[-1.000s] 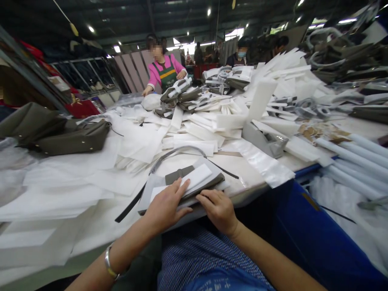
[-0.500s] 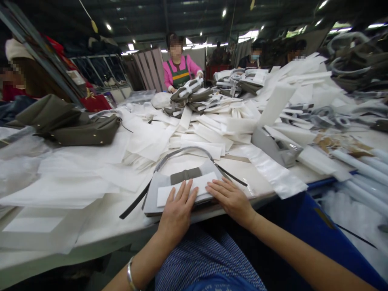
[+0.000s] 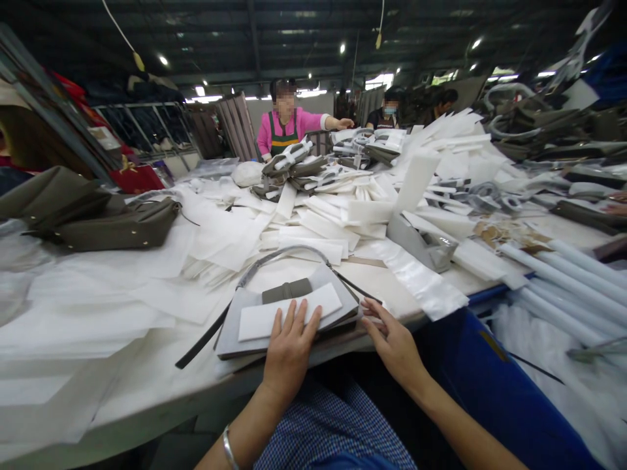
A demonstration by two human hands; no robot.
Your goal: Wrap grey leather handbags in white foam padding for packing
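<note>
A grey handbag point(image 3: 230, 329) lies flat at the table's front edge, its wrapped handle arching away from me and dark straps sticking out on both sides. Across its front rests a white foam strip point(image 3: 255, 321), just below a dark olive flap piece point(image 3: 287, 291). My left hand point(image 3: 292, 336) lies on the strip with fingers stretched out flat. Beside the bag's right end is my right hand point(image 3: 389, 336), fingers apart and curved, holding nothing that I can see. Whether its fingertips touch the bag edge I cannot tell.
White foam sheets point(image 3: 313, 222) heap up mid-table. Olive bags point(image 3: 108, 219) lie at the left, a grey bag point(image 3: 416, 241) at the right. A blue bin point(image 3: 480, 385) stands below the right edge. Across the table a person in pink point(image 3: 284, 127) reaches over wrapped bags.
My right hand has come off the foam strip to the bag's right side. The left hand stays on the strip. The person opposite has stretched an arm out to the right.
</note>
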